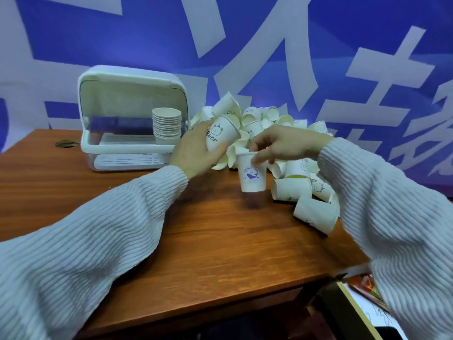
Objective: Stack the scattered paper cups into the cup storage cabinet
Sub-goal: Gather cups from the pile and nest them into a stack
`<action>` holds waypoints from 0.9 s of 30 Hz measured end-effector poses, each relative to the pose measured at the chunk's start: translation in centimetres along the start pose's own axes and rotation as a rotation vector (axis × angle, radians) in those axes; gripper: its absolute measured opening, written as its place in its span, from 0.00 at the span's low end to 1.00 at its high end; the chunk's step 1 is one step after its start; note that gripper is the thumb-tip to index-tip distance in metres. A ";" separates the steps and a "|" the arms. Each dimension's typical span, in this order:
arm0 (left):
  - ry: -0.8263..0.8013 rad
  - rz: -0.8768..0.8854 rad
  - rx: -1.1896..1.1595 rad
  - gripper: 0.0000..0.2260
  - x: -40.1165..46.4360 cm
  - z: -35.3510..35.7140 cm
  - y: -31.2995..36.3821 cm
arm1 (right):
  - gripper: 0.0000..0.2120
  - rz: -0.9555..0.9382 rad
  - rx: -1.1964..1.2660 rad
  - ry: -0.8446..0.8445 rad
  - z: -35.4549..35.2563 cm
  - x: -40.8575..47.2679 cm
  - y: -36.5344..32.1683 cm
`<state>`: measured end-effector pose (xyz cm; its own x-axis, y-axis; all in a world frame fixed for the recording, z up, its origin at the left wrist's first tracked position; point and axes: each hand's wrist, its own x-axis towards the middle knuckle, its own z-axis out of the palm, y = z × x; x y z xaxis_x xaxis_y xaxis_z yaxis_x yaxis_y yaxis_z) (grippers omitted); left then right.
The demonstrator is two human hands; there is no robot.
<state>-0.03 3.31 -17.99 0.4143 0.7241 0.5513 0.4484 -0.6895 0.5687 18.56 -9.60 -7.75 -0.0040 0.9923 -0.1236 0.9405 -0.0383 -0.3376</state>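
Starting at the far left of the frame, there's a small round metal fitting (66, 143) set into the wooden table (208, 241), up near the table's back edge. Just to the right of that sits the white cup cabinet (133, 119), upper left of center, with its lid flipped up, and inside it on the right side there's a neat stack of cups (167, 125) standing upright. Moving toward the middle, the left hand (196, 149) is wrapped around a cup with a bear drawing (221, 136), held tilted with the open mouth pointing up and to the right, just beside the cabinet. Right of that, the right hand (282, 143) is pinching the rim of a cup with a blue whale logo (252, 172), which hangs upright; I can't tell whether its bottom touches the table. Behind and to the right of both hands is the big messy pile of cups (269, 119), mostly tipped on their sides, spilling toward the right edge of the table. Both arms are in ribbed light gray sweater sleeves (73, 253). A blue and white banner (245, 45) fills the whole top of the frame.
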 end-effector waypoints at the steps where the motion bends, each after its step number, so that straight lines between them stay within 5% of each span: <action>1: 0.066 -0.043 -0.047 0.32 0.2 -1.0 -0.3 | 0.07 -0.024 0.084 0.097 -0.1 0.7 -0.4; 7: 0.408 -0.289 -0.222 0.26 1.0 -6.5 -3.5 | 0.08 -0.108 0.425 0.590 1.7 7.7 -3.2; 11: 0.485 -0.302 -0.254 0.33 1.1 -8.9 -5.3 | 0.11 -0.214 0.380 0.768 2.2 12.5 -6.5; 27: 0.548 -0.358 -0.137 0.31 1.6 -10.3 -9.6 | 0.16 -0.285 -0.497 0.458 5.0 19.3 -9.9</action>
<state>-11.86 10.97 -16.31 -0.2204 0.8229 0.5237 0.3638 -0.4288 0.8269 7.47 9.33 -11.45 -0.2314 0.9095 0.3453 0.9677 0.1786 0.1780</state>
